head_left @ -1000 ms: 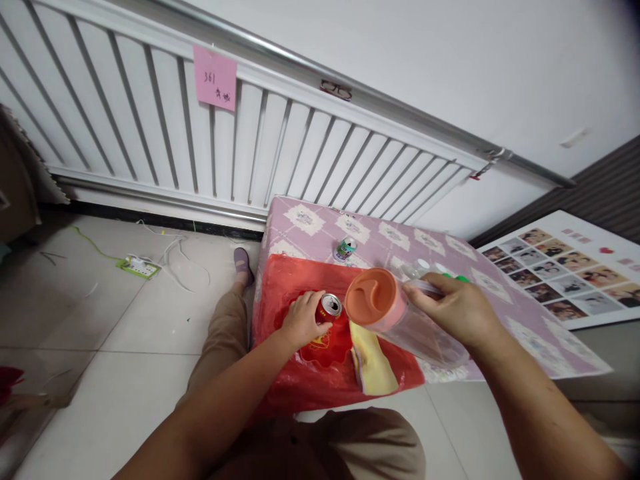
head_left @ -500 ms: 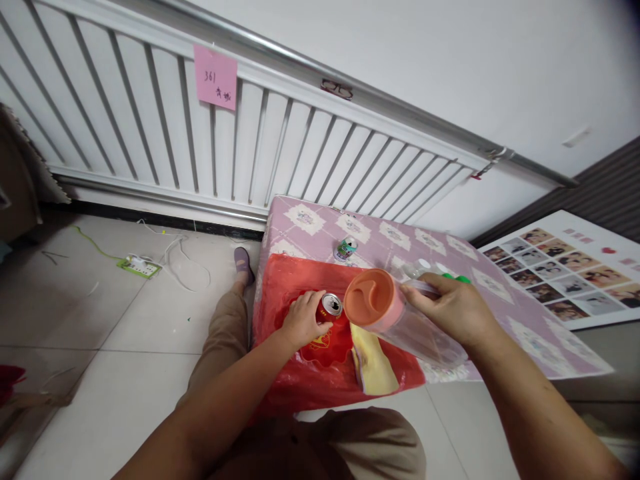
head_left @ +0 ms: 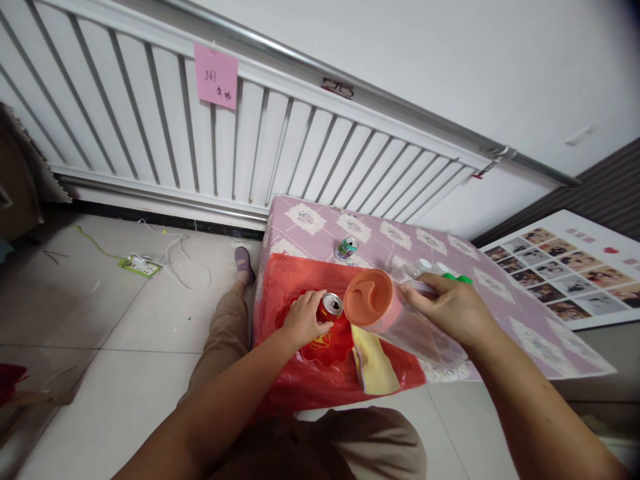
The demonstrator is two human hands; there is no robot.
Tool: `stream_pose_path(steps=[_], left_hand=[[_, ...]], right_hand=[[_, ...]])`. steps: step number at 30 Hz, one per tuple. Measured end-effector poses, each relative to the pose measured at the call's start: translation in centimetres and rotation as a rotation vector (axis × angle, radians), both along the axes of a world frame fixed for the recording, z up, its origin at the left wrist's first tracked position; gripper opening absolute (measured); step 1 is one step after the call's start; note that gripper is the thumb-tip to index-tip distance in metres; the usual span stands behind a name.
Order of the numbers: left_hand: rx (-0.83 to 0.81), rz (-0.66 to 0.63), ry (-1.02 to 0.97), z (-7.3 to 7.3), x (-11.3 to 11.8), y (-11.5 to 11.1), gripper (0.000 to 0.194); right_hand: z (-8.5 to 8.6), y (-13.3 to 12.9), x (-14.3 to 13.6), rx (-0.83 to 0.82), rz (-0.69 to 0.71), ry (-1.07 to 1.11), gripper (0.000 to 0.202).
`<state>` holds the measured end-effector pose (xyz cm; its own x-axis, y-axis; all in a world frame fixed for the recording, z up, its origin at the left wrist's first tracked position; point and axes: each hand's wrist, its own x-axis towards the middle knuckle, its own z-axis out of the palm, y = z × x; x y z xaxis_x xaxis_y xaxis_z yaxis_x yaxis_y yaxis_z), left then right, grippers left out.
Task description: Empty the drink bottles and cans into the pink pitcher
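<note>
My left hand (head_left: 306, 319) is wrapped around a red drink can (head_left: 331, 305), which stands upright with its top opened, over a red scalloped tray (head_left: 325, 357). In my right hand (head_left: 453, 307) is the handle of a clear plastic pitcher (head_left: 430, 337) with an orange lid (head_left: 369, 300). The pitcher is tilted, its lid end toward the can and close beside it. Whether liquid flows from the spout cannot be made out. A folded yellow cloth (head_left: 377, 367) lies just right of the tray, below the pitcher.
A red plastic sheet (head_left: 285, 267) covers the near part of a table with a pink patterned cloth (head_left: 390, 233). A green can (head_left: 347, 248) stands behind; bottles with green caps (head_left: 463, 280) are at right. A radiator (head_left: 250, 140) runs along the wall. A power strip (head_left: 140, 265) lies on the floor.
Both hands, the can and the tilted pitcher keep nearly the same places. The whole view has shifted very slightly.
</note>
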<state>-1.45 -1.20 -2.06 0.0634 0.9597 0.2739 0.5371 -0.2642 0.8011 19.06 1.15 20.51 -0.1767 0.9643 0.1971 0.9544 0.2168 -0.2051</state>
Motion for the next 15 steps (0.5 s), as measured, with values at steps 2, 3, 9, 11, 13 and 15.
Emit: stream_pose_path(steps=[2, 3, 9, 11, 13, 15], left_hand=[[0.006, 0.001, 0.006, 0.02, -0.02, -0.01, 0.073], [0.006, 0.001, 0.009, 0.05, -0.03, -0.01, 0.073], [0.004, 0.003, 0.023, 0.20, -0.06, 0.02, 0.071], [0.004, 0.003, 0.023, 0.18, -0.05, 0.01, 0.071], [0.005, 0.000, 0.021, 0.15, -0.04, 0.00, 0.072], [0.004, -0.001, 0.020, 0.13, -0.02, 0.00, 0.072]], right_hand=[[-0.02, 0.01, -0.04, -0.003, -0.003, -0.002, 0.039], [-0.03, 0.01, -0.06, -0.005, -0.005, -0.004, 0.039], [-0.10, 0.06, -0.14, -0.022, -0.003, -0.012, 0.044], [-0.11, 0.08, -0.17, -0.024, -0.004, -0.006, 0.045], [-0.13, 0.12, -0.17, -0.026, -0.010, -0.003, 0.043], [-0.17, 0.18, -0.13, -0.021, -0.013, -0.003, 0.043]])
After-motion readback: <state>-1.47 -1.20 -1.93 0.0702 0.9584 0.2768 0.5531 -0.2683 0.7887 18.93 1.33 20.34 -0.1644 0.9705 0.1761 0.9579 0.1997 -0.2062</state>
